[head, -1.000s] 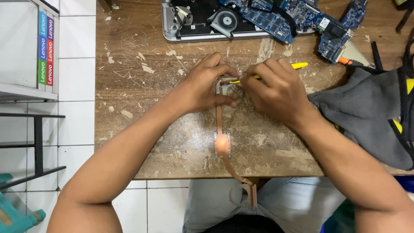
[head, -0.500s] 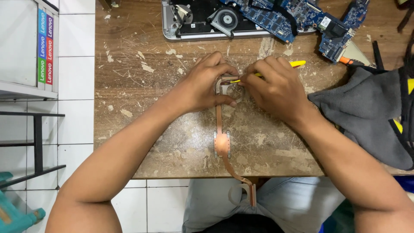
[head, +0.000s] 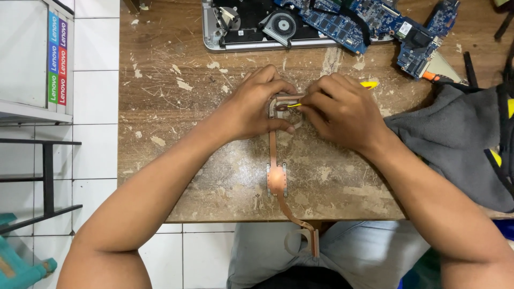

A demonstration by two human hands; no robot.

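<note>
A worn wooden table [head: 176, 160], scratched and flecked with pale chips, takes up most of the view, and everything else is laid out on it. Along its far edge an opened laptop chassis [head: 257, 29] is seen with its round fan exposed, and a blue circuit board [head: 369, 18] is spread partly over it and beyond, apparently lifted out so the parts beneath could be reached. On the right a grey cloth [head: 455, 144] is bunched against the table edge, kept out of the working area.

Down the middle a copper heat pipe [head: 276, 179] is laid lengthwise, its far end under the hands and its near end hanging past the table edge over the lap (the flat plate halfway along rests on the wood). It seems to be placed this way so that the far bracket lies flat and steady.

The far bracket is pinned by the left hand [head: 257, 107], whose fingers are curled closed around it, thumb at the near side, evidently to stop it shifting. A slim yellow-handled tool [head: 368, 84] is gripped by the right hand [head: 342, 109], fingers pinched shut, with the tip brought in against the bracket between the two hands; what exactly the tip touches cannot be made out.
</note>
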